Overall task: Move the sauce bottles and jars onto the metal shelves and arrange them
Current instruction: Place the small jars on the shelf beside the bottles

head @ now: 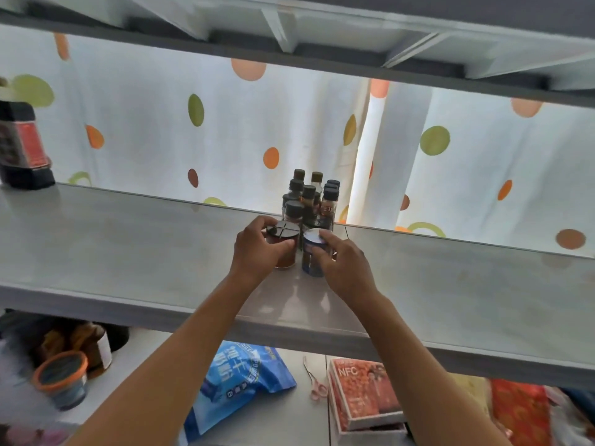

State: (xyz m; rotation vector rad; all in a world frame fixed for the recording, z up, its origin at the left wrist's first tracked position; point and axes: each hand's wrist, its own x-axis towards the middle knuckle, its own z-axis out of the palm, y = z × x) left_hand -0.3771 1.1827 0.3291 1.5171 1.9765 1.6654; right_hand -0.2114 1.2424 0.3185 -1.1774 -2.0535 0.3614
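My left hand (254, 249) grips a jar of reddish-brown sauce with a black lid (283, 231), standing on the metal shelf (128, 249). Right beside it, my right hand (341, 262) holds a blue-labelled jar with a white lid (312, 252). The two jars stand side by side in the middle of the shelf. Directly behind them is a tight cluster of several small dark-capped bottles (309, 197) at the shelf's back edge. A large dark sauce bottle with a red label (22, 146) stands at the shelf's far left.
Another shelf (322, 43) hangs close overhead. A dotted curtain (161, 123) closes off the back. Below the shelf lie an orange-rimmed tub (61, 378), a blue bag (238, 378), pink scissors (317, 386), an orange NFC box (363, 394) and brown jars (87, 342).
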